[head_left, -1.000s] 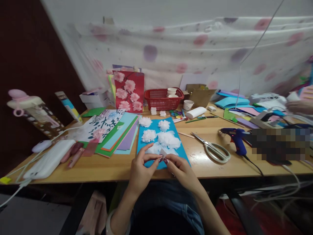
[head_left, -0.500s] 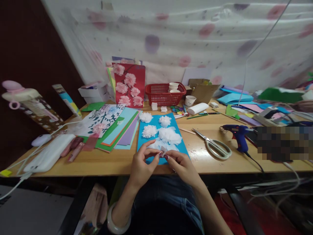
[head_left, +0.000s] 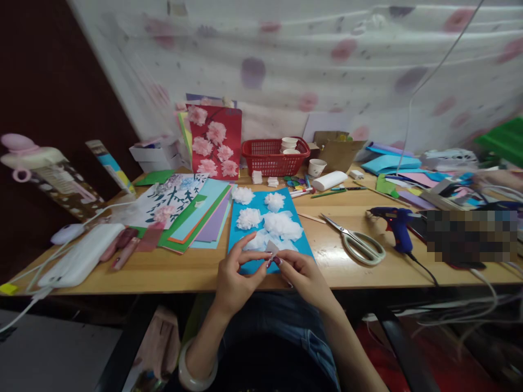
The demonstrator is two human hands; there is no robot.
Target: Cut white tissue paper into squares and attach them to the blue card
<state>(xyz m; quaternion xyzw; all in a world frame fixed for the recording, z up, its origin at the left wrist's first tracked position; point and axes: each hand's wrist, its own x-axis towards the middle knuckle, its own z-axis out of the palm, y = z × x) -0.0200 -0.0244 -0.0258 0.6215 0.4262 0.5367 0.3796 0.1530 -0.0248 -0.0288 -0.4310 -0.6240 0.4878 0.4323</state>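
Note:
Over the near part of a blue card (head_left: pixel 239 234), my left hand (head_left: pixel 239 272) and my right hand (head_left: pixel 302 275) meet fingertip to fingertip. Both pinch a small piece of white tissue paper (head_left: pixel 272 248), its free corner sticking up between the fingers. Fluffy white paper flowers (head_left: pixel 249 218) lie on the card just beyond my hands. Nearest to my fingers are loose, flatter white tissue pieces (head_left: pixel 281 226), partly hidden by my left hand.
To the right lie scissors (head_left: pixel 359 245), a wooden stick and a blue glue gun (head_left: pixel 398 226) with a cord. Coloured paper sheets (head_left: pixel 212 218) are on the left. A red basket (head_left: pixel 275 158) with paper cups stands behind. At far right, a blurred hand (head_left: pixel 504 178) is near green paper (head_left: pixel 504 142).
My fingertips have shifted slightly on the tissue piece, and more of its corner shows. At far right, the green paper has been raised and moved right, uncovering white items.

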